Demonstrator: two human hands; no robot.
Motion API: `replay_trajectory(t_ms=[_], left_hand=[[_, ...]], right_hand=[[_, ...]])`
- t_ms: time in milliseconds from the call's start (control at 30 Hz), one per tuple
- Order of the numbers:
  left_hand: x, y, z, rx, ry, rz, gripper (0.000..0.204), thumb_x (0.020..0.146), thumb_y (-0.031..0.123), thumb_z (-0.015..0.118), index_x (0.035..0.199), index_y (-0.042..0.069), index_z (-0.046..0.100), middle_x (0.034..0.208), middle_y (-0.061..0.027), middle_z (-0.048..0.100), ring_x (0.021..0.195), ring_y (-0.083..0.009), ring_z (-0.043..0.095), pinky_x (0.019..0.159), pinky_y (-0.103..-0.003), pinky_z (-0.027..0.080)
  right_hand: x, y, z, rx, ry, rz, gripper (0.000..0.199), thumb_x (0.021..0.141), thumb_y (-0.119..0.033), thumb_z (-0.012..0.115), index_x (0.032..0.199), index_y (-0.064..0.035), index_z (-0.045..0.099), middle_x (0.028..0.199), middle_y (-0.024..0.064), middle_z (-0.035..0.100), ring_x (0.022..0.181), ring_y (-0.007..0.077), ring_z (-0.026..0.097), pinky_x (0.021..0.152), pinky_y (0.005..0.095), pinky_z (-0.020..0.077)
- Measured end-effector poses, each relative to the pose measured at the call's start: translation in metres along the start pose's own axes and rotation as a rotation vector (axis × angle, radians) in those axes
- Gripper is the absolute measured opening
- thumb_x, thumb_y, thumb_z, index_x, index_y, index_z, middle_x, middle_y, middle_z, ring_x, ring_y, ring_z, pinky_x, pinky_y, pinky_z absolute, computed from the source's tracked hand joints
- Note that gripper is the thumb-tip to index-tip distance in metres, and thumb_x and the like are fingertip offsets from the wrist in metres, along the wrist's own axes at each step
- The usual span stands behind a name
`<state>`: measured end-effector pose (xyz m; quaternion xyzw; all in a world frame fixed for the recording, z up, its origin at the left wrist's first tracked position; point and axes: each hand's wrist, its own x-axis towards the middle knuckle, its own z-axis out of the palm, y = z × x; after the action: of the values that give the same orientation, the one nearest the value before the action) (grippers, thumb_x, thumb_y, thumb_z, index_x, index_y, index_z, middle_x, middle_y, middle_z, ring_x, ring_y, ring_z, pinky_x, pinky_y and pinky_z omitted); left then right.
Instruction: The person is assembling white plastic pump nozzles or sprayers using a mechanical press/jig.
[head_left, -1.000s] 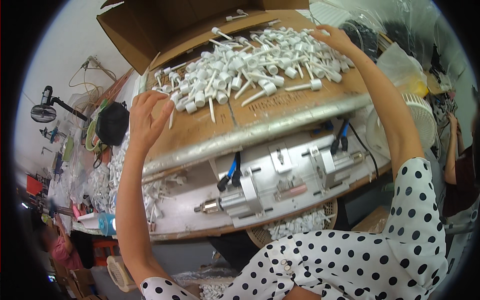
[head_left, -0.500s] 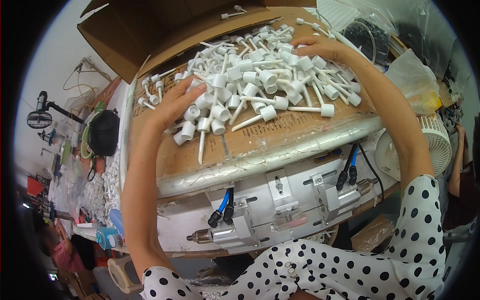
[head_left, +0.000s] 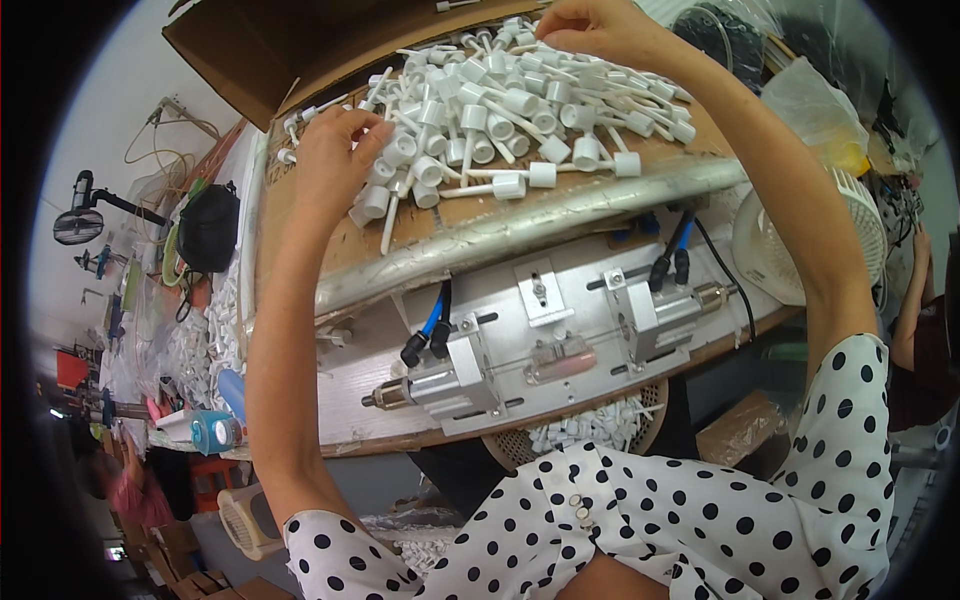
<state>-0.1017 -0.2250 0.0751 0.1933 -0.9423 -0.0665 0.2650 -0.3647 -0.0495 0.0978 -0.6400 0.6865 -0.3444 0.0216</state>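
Observation:
A large heap of white caps with thin stems, like applicator wands (head_left: 520, 100), lies on a cardboard-covered tabletop (head_left: 440, 215). At the heap's left edge is my left hand (head_left: 338, 155), its fingers bent and a gap showing between thumb and forefinger; I make out no piece in its grip. My right hand (head_left: 598, 32) is over the heap's far right side, fingers drawn together and pointing down. Whatever lies between those fingertips is too small or hidden to name.
An open cardboard box (head_left: 235, 60) stands behind the heap. Below the table's padded edge (head_left: 520, 222) sits a metal fixture with two cylinders (head_left: 455, 375) and hoses. A basket of white pieces (head_left: 590, 425) is underneath. A white fan (head_left: 855, 235) stands at right; other people are at both sides.
My right hand has moved farther away and a little left, fingers now drawn together. My left hand has shifted up and left, its fingers more bent. The view has tilted, showing the basket below.

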Motion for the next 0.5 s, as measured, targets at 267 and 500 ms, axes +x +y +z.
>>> replay_trajectory(t_ms=[267,500], left_hand=[[0.000,-0.002,-0.015,-0.082,-0.194,0.038,0.022,0.073,0.004,0.059,0.095,0.003,0.062,0.069,-0.0041,0.053,0.063,-0.0110,0.049,0.059,-0.026,0.042],[-0.013,-0.020,-0.025,-0.028,-0.104,0.150,0.016,0.073,0.014,0.060,0.084,0.002,0.056,0.075,-0.0058,0.055,0.070,-0.0142,0.053,0.062,-0.027,0.043]], right_hand=[[-0.073,-0.058,0.022,-0.382,-0.328,-0.205,0.012,0.074,-0.007,0.058,0.085,-0.0026,0.060,0.081,0.0100,0.061,0.076,0.0199,0.058,0.068,0.0319,0.0461],[-0.089,-0.067,0.013,-0.043,-0.151,-0.067,0.019,0.079,-0.010,0.057,0.096,-0.0023,0.060,0.086,0.0066,0.061,0.080,0.0143,0.056,0.070,0.0278,0.0456]])
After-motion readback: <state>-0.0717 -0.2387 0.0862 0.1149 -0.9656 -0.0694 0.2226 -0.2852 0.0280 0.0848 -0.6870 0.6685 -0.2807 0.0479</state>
